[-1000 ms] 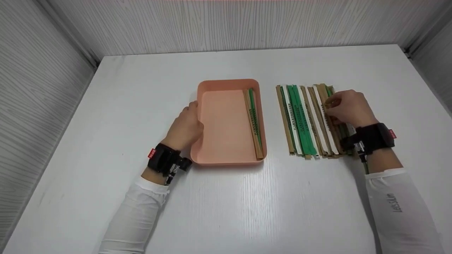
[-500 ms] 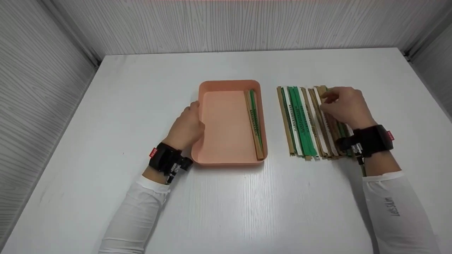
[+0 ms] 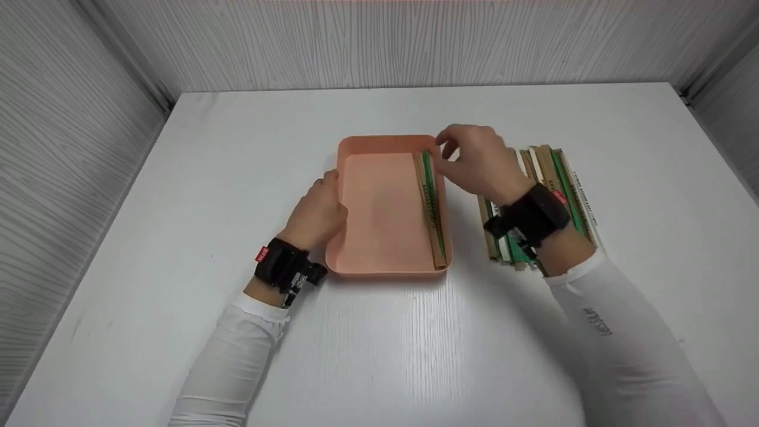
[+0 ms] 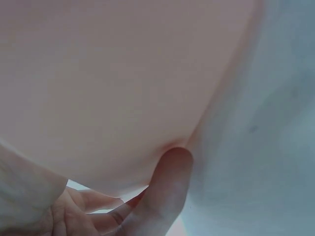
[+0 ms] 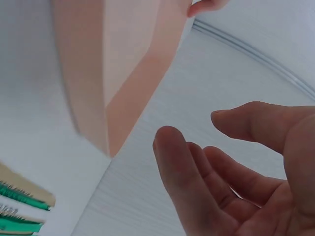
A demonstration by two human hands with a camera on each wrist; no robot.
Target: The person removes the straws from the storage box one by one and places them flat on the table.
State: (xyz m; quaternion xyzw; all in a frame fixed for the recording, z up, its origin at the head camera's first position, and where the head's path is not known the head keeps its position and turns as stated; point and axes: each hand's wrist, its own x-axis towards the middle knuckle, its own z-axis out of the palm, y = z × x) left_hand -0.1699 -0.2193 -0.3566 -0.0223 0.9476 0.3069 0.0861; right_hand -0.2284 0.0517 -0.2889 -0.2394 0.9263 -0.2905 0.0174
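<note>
My left hand (image 3: 314, 212) holds the left side of a shallow pink tray (image 3: 379, 274). In the left wrist view, one digit (image 4: 172, 177) presses the tray's pink wall (image 4: 108, 88). Along the tray's right inner side lie slim printed wrapped sticks, a brown one (image 3: 430, 213) and a green one (image 3: 428, 178) among them. My right hand (image 3: 483, 163) is over the tray's upper right corner. In the right wrist view, its thumb and fingers (image 5: 177, 167) stand apart with nothing between them.
Right of the tray, a row of slim wrapped sticks (image 3: 548, 166) in brown, green and white lies side by side on the white table (image 3: 379, 356), partly hidden by my right wrist. A wood-grain panel (image 3: 379, 44) stands behind the table.
My right hand has left the row of sticks and moved left to the tray's upper right corner. The row's right end now shows. My left hand stays on the tray.
</note>
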